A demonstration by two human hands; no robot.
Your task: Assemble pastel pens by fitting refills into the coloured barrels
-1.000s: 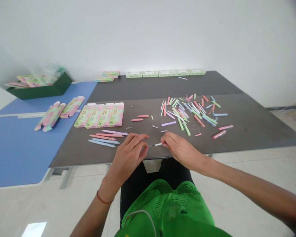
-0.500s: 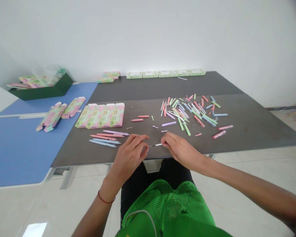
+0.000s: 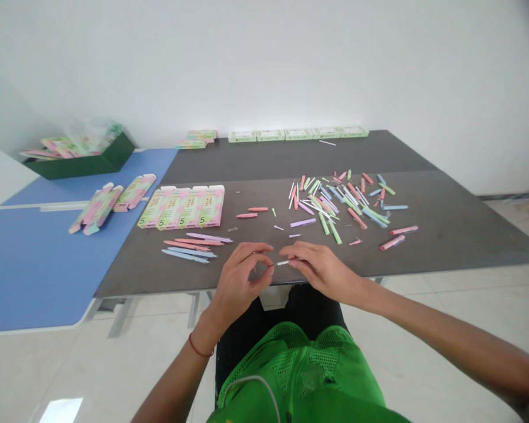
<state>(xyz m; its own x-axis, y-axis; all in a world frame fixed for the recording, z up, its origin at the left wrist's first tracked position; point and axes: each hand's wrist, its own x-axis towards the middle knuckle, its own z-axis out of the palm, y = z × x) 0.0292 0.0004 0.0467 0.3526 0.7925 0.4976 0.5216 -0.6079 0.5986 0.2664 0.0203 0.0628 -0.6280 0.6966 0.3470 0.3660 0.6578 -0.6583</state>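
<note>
Right hand [image 3: 321, 268]: grip narrow, thumb and forefinger pinching a thin white rod [image 3: 283, 263], held just above the near edge of the dark surface [image 3: 449, 235]. Left hand [image 3: 241, 275]: grip narrow, thumb and forefinger together right by the rod's left end; cannot tell whether a small part sits between them. Risk, judged: the slim rod could twist or slip, as only fingertips hold it. A dropped piece might roll off that close edge, or get lost beside the small purple pieces [image 3: 278, 228] lying beyond the hands.
</note>
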